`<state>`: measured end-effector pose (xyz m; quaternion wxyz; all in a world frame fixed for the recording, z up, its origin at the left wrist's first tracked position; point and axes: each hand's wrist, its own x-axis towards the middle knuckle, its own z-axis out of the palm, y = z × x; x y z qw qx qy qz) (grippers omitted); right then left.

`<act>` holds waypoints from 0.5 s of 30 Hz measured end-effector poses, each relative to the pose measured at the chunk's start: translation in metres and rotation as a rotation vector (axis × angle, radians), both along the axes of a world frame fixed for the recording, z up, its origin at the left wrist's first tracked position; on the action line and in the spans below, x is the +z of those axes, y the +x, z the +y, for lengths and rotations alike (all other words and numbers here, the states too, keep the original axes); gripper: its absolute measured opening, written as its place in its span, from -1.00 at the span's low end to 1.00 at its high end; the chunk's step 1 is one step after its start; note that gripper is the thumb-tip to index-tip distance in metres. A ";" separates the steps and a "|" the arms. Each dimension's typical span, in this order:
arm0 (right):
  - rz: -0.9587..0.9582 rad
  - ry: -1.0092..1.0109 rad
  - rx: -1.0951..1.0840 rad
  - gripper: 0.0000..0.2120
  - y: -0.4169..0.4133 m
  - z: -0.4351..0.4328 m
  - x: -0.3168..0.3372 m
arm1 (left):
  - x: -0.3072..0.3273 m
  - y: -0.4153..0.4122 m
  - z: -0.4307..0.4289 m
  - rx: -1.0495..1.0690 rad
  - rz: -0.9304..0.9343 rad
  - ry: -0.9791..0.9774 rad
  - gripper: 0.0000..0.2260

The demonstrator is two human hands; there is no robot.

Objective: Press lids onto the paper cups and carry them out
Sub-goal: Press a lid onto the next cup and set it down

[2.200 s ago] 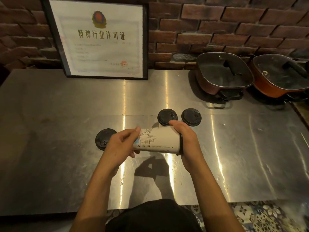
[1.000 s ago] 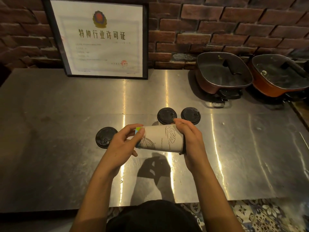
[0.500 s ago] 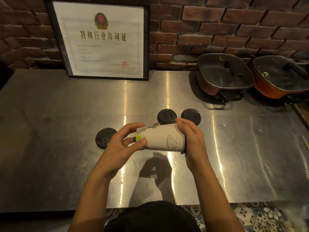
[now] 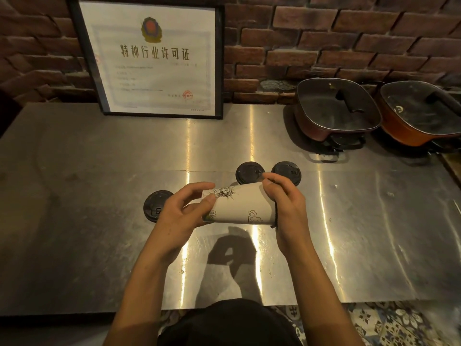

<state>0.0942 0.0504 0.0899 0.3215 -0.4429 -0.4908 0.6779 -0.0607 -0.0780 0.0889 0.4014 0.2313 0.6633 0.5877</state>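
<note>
- Head view: the paper cup (image 4: 239,208) lies on its side in the air at the frame's centre, above the steel counter (image 4: 99,171), with its black lid (image 4: 275,219) at the right end.
- The left hand (image 4: 179,216) pinches the base end between thumb and fingers. The right hand (image 4: 287,206) is curled round the cup's lidded end.
- Squeezing the thin wall too hard could dent the cup or push its mouth out of round. The lid would then likely seat on 1 side only and pop off when carried.
- With the cup horizontal, any drink would leak past a half-seated lid. I cannot tell whether the cup is filled.
- A slip would likely drop the cup among 3 more lids on the counter: the centre-left lid (image 4: 157,206) beside the left hand, and the middle lid (image 4: 249,172) and right-hand lid (image 4: 287,170) just above the right hand.
</note>
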 end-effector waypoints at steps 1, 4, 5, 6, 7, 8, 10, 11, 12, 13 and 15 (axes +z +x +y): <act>-0.001 0.001 -0.002 -0.65 0.000 0.000 0.000 | 0.000 -0.001 -0.001 -0.019 0.005 0.018 -0.75; 0.008 -0.022 -0.012 -0.65 0.001 0.002 0.001 | -0.001 0.000 -0.002 -0.022 0.002 0.055 -0.61; 0.013 -0.024 -0.017 -0.64 0.002 0.003 0.001 | -0.001 0.001 0.000 -0.004 -0.006 0.049 -0.64; 0.017 -0.023 -0.023 -0.64 0.002 0.003 0.001 | 0.000 0.001 0.002 0.018 -0.026 0.037 -0.70; 0.017 -0.019 -0.028 -0.63 0.002 0.003 0.001 | 0.000 0.002 0.004 0.034 -0.038 0.020 -0.75; 0.017 -0.014 -0.029 -0.63 0.002 0.003 0.001 | 0.000 0.002 0.004 0.035 -0.041 0.007 -0.77; 0.015 -0.012 -0.027 -0.65 0.003 0.004 0.000 | -0.001 0.002 0.002 0.001 -0.025 0.018 -0.71; 0.017 -0.019 -0.026 -0.66 0.003 0.005 0.000 | -0.002 0.001 0.001 -0.020 -0.013 0.027 -0.66; 0.023 -0.030 -0.027 -0.68 0.004 0.006 0.000 | -0.001 0.001 0.000 -0.037 -0.006 0.033 -0.63; 0.031 -0.038 -0.030 -0.68 0.004 0.006 0.000 | -0.001 0.001 0.001 -0.043 -0.002 0.031 -0.63; 0.041 -0.038 -0.036 -0.67 0.004 0.006 -0.001 | 0.001 0.002 0.004 -0.033 -0.020 0.006 -0.67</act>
